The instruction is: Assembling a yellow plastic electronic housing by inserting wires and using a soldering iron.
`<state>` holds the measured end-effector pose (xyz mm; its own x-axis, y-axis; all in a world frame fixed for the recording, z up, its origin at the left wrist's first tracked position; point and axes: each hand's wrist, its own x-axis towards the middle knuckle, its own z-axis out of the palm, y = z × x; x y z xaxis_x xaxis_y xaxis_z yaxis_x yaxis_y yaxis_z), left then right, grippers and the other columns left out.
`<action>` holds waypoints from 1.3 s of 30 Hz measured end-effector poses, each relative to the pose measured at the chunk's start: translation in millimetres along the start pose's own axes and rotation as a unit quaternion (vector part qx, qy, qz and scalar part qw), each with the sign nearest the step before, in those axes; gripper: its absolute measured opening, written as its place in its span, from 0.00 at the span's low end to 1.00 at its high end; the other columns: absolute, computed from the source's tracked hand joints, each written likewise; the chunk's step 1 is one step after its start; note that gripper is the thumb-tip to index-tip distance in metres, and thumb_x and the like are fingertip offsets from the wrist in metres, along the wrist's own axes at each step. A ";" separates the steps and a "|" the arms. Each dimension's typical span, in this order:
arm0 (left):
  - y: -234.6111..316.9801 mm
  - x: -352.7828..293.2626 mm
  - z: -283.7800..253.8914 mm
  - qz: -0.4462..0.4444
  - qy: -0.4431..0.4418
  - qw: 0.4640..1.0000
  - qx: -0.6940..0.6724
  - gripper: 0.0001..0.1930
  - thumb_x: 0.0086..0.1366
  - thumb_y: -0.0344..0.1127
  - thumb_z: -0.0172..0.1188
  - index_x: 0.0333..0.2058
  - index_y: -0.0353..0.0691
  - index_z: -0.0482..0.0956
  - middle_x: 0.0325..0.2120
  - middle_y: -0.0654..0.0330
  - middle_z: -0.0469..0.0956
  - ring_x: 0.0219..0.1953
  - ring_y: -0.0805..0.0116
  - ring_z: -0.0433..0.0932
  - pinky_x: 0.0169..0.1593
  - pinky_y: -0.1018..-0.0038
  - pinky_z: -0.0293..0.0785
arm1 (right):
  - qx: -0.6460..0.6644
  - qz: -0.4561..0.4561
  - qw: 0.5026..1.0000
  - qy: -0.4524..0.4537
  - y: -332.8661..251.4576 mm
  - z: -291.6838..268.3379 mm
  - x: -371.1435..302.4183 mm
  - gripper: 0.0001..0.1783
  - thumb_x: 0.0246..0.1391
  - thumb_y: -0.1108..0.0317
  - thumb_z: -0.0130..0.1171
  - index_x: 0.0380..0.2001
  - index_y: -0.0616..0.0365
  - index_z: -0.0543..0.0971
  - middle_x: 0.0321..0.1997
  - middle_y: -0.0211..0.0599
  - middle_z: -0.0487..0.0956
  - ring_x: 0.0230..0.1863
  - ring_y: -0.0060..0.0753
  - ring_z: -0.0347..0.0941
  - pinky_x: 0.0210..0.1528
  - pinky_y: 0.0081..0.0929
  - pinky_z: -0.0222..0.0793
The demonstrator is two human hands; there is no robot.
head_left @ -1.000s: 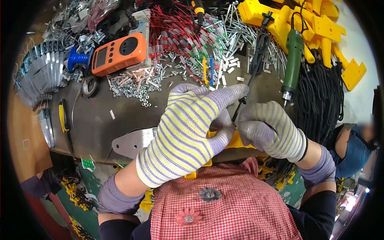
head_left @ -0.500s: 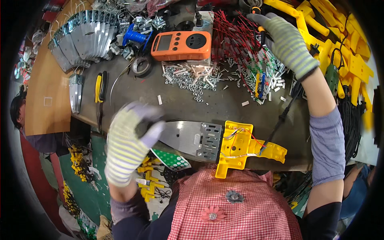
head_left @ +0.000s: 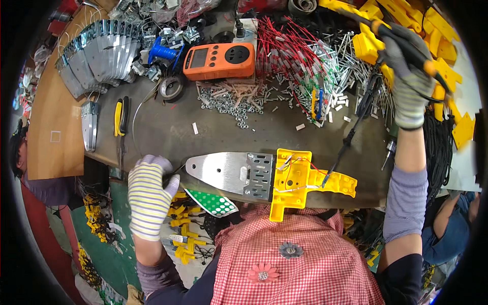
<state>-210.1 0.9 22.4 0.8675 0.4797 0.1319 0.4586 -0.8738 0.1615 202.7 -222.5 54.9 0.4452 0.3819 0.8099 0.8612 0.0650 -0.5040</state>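
My left hand point(head_left: 151, 195), in a striped glove, is beside the rounded tip of a flat metal plate point(head_left: 218, 170). Its fingers are curled, and a thin dark strand shows at them; what they hold is unclear. The plate's slotted end meets an open yellow plastic housing point(head_left: 297, 190) with red and white wires inside, at the table's near edge. A black cord point(head_left: 348, 137) runs up from the housing. At the upper right, my gloved right hand point(head_left: 409, 96) is closed around a long black tool with orange bands point(head_left: 401, 43), above the yellow parts.
Behind lie an orange meter point(head_left: 218, 61), nuts point(head_left: 236, 109), red wires point(head_left: 284, 48) and long screws point(head_left: 348, 66). Yellow-black pliers point(head_left: 121, 119), a tape roll point(head_left: 171, 88) and fanned metal plates point(head_left: 101, 56) are at left. Yellow housings point(head_left: 396, 20) pile up far right.
My right hand has moved right and slightly down, bringing the black tool along. My left hand has drawn back left, off the plate's tip, uncovering it. The view has shifted slightly.
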 end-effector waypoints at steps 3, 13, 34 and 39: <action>-5.1 -0.5 6.9 0.007 0.025 1.000 -0.001 0.09 0.55 0.24 0.65 0.35 0.37 0.78 0.35 0.50 0.78 0.40 0.46 0.77 0.46 0.58 0.73 | -0.049 0.068 0.996 0.035 -22.6 -41.7 -20.0 0.16 0.64 0.68 0.58 0.49 0.68 0.79 0.30 0.31 0.79 0.27 0.16 0.71 0.32 0.13 0.66; -5.1 -4.8 9.1 -0.191 0.198 0.930 -0.243 0.06 0.67 0.26 0.57 0.41 0.34 0.76 0.36 0.53 0.79 0.38 0.62 0.78 0.47 0.67 0.75 | 0.300 0.348 0.828 0.321 -77.6 -76.3 -82.2 0.17 0.67 0.52 0.56 0.45 0.54 0.77 0.34 0.29 0.82 0.28 0.32 0.77 0.31 0.30 0.76; 70.2 65.5 25.2 0.301 0.019 0.953 0.000 0.11 0.48 0.32 0.69 0.33 0.44 0.81 0.30 0.60 0.76 0.38 0.53 0.75 0.47 0.58 0.70 | 0.406 0.439 0.766 0.239 -95.0 -52.4 -119.5 0.20 0.67 0.49 0.54 0.41 0.56 0.76 0.28 0.33 0.79 0.30 0.35 0.79 0.34 0.34 0.74; 77.5 63.4 23.1 0.244 0.091 0.957 -0.131 0.08 0.51 0.27 0.67 0.32 0.41 0.81 0.30 0.60 0.78 0.35 0.58 0.77 0.43 0.63 0.71 | 0.461 0.397 0.764 0.214 -88.5 -50.7 -133.4 0.22 0.67 0.50 0.54 0.47 0.58 0.80 0.32 0.35 0.84 0.31 0.36 0.82 0.35 0.38 0.80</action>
<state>-115.1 -38.3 20.7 0.9069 0.0475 0.4186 -0.0762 -0.9588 0.2738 79.6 -326.0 6.7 0.9468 0.3157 0.0628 -0.1742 0.6665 -0.7249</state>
